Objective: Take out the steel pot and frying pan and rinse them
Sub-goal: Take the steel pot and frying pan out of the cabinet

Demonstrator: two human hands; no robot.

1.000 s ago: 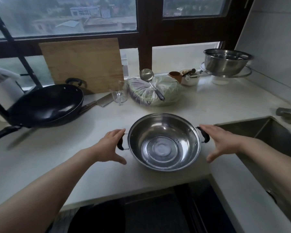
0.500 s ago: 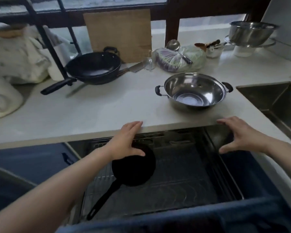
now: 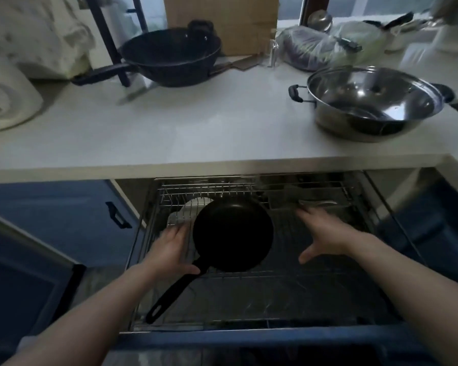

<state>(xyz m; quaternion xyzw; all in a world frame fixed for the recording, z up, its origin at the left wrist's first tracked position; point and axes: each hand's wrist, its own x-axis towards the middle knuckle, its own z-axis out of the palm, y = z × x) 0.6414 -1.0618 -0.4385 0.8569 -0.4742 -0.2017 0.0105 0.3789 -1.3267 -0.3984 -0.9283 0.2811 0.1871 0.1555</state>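
Now frying pan (image 3: 232, 235) between fingers (image 3: 179, 231)

matte black frying pan (image 3: 232, 233), shiny silver steel pot (image 3: 373, 101) with black handles, dark wok (image 3: 171, 55), white countertop (image 3: 183, 128), blue cabinet fronts (image 3: 50, 207)

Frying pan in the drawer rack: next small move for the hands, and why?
Probably close the left hand on the frying pan where handle meets rim. The right hand is open beside it; the pan lies in the wire rack; the steel pot is already out.
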